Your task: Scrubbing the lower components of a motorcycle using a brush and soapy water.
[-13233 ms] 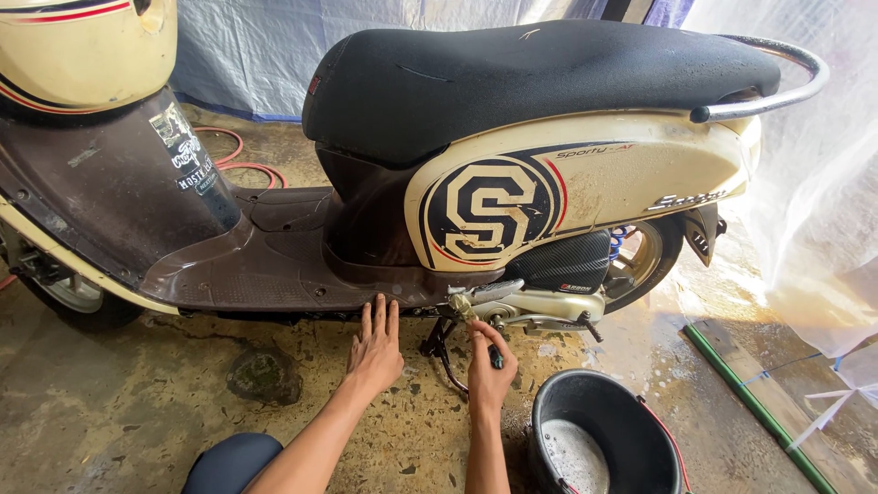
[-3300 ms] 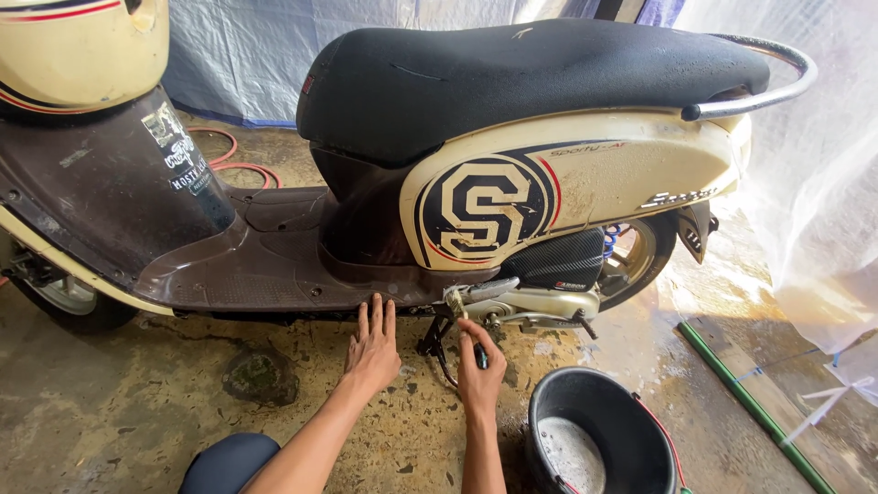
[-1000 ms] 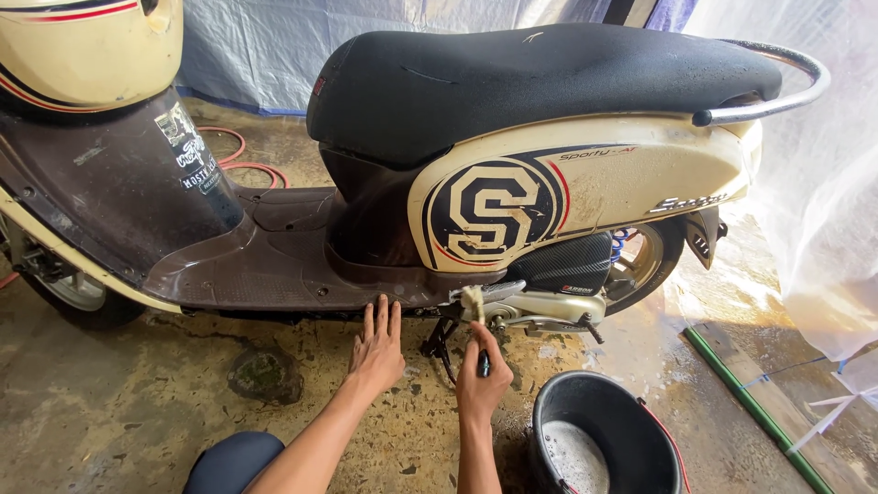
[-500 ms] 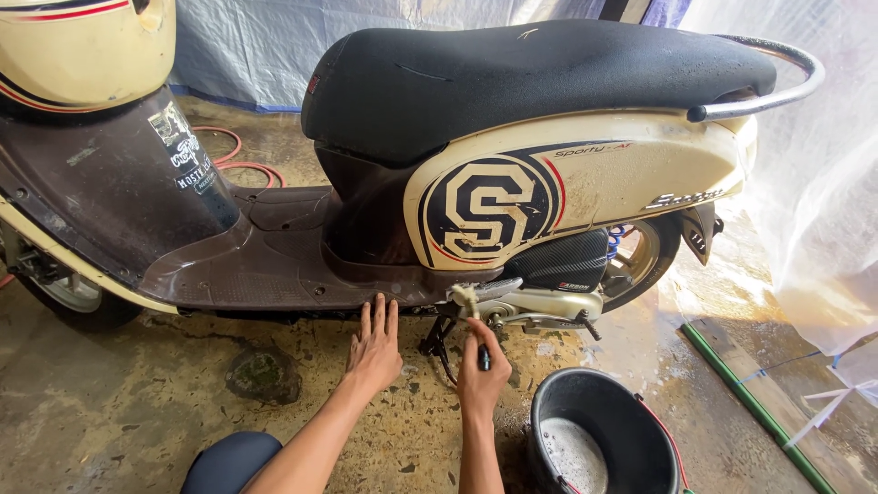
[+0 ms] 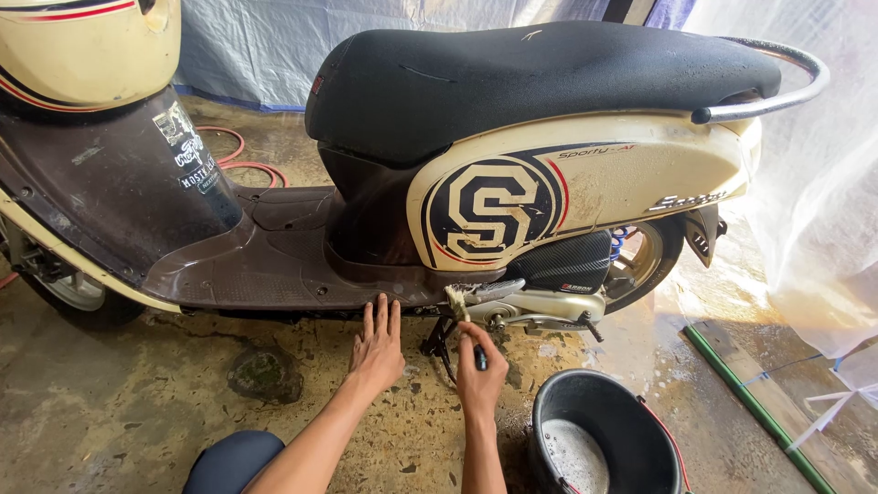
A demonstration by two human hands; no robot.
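The right hand (image 5: 479, 370) is closed around the dark handle of a small brush (image 5: 465, 316), whose soapy head points up and touches the scooter (image 5: 567, 183) by its footrest, just above the hand. The left hand (image 5: 377, 346) is open and flat, fingers straight, fingertips against the lower edge of the brown floorboard (image 5: 265, 274). A black bucket (image 5: 631, 430) holding foamy water stands on the wet concrete just right of the right hand.
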